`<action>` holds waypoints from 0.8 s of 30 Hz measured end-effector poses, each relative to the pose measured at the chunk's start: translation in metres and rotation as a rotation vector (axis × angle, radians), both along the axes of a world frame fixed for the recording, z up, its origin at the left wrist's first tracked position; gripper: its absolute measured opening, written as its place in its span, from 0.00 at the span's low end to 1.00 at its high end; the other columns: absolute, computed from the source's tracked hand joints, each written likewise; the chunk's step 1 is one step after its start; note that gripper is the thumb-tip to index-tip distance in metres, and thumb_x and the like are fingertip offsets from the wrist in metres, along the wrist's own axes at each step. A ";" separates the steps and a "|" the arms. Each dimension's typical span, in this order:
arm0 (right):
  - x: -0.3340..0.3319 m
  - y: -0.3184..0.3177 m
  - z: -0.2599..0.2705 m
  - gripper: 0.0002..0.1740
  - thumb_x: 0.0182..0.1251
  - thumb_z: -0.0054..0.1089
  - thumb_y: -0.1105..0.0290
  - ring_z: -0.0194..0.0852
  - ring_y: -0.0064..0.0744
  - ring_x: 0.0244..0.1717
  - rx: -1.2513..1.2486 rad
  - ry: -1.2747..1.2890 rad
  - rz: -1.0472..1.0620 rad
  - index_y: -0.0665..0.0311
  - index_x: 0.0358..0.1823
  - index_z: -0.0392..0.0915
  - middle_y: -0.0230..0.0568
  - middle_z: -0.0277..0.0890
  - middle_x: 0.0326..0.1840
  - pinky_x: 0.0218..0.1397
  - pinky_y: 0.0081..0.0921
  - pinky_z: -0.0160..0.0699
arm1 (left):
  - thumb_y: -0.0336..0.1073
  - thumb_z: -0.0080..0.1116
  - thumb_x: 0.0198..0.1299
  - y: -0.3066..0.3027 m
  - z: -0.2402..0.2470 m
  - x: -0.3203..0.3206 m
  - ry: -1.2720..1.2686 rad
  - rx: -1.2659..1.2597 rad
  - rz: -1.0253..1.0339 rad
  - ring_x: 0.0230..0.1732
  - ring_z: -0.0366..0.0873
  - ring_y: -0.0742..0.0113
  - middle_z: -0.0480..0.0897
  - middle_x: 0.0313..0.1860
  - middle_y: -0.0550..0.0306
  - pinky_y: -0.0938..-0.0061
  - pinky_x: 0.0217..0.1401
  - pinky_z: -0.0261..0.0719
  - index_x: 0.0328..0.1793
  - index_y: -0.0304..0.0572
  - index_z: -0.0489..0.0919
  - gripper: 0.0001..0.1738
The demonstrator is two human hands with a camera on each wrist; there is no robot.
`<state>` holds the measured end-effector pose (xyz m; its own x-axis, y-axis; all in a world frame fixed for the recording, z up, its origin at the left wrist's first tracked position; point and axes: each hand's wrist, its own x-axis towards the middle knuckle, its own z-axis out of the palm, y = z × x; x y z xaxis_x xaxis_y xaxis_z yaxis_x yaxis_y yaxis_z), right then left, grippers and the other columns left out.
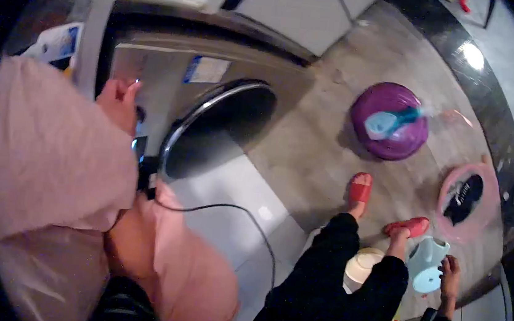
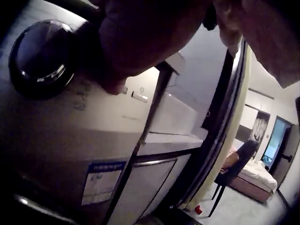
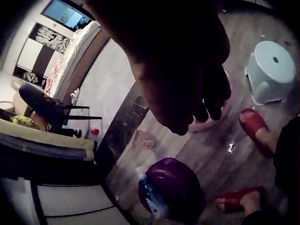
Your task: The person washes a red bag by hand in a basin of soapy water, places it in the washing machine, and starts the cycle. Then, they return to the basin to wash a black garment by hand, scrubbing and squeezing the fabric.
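My left hand (image 1: 118,109) is at the control panel of a front-loading machine (image 1: 160,77) with a round dark door (image 1: 227,117). Seen from the left wrist, a fingertip of the left hand (image 2: 147,37) touches the panel beside a small button (image 2: 139,96); the round knob (image 2: 44,61) lies to its left. Whether the button under the fingertip is pushed in cannot be told. Away at the lower right, my right hand (image 1: 451,279) hangs with loosely bent fingers and holds nothing. It also shows dark in the right wrist view (image 3: 183,79).
A purple lidded tub (image 1: 398,140) with a blue-and-clear bottle on top stands on the floor. Around it are a pink basin (image 1: 443,219) holding something dark, a pale blue stool (image 3: 269,70) and red slippers (image 1: 361,188). A black cable (image 1: 228,205) crosses below the door.
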<state>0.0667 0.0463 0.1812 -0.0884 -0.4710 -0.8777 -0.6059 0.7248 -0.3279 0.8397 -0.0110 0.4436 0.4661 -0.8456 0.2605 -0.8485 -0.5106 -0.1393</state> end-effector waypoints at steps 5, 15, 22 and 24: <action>-0.042 0.042 0.003 0.16 0.70 0.53 0.65 0.77 0.25 0.38 0.009 0.070 -0.018 0.67 0.53 0.75 0.35 0.79 0.41 0.38 0.24 0.77 | 0.41 0.65 0.57 0.002 -0.012 0.030 0.014 0.102 -0.027 0.26 0.69 0.64 0.75 0.23 0.55 0.69 0.33 0.70 0.28 0.37 0.73 0.17; -0.183 0.100 0.006 0.17 0.66 0.57 0.62 0.75 0.25 0.33 -0.053 0.163 -0.059 0.69 0.45 0.78 0.37 0.80 0.32 0.42 0.26 0.75 | 0.42 0.63 0.59 0.011 -0.092 -0.072 0.319 0.132 -0.026 0.27 0.72 0.66 0.78 0.24 0.57 0.69 0.33 0.73 0.28 0.37 0.75 0.16; -0.254 0.064 0.020 0.19 0.64 0.57 0.58 0.82 0.38 0.41 0.022 0.233 -0.166 0.67 0.44 0.80 0.47 0.83 0.38 0.47 0.31 0.77 | 0.38 0.61 0.55 -0.016 -0.226 -0.357 0.752 0.701 -0.145 0.30 0.76 0.62 0.81 0.27 0.50 0.69 0.38 0.75 0.31 0.33 0.78 0.13; -0.261 0.048 0.026 0.20 0.64 0.56 0.56 0.82 0.41 0.43 0.020 0.260 -0.100 0.66 0.45 0.80 0.49 0.83 0.40 0.49 0.33 0.77 | 0.38 0.61 0.55 -0.026 -0.249 -0.398 0.858 0.784 -0.176 0.28 0.76 0.63 0.80 0.26 0.52 0.70 0.36 0.75 0.32 0.33 0.78 0.13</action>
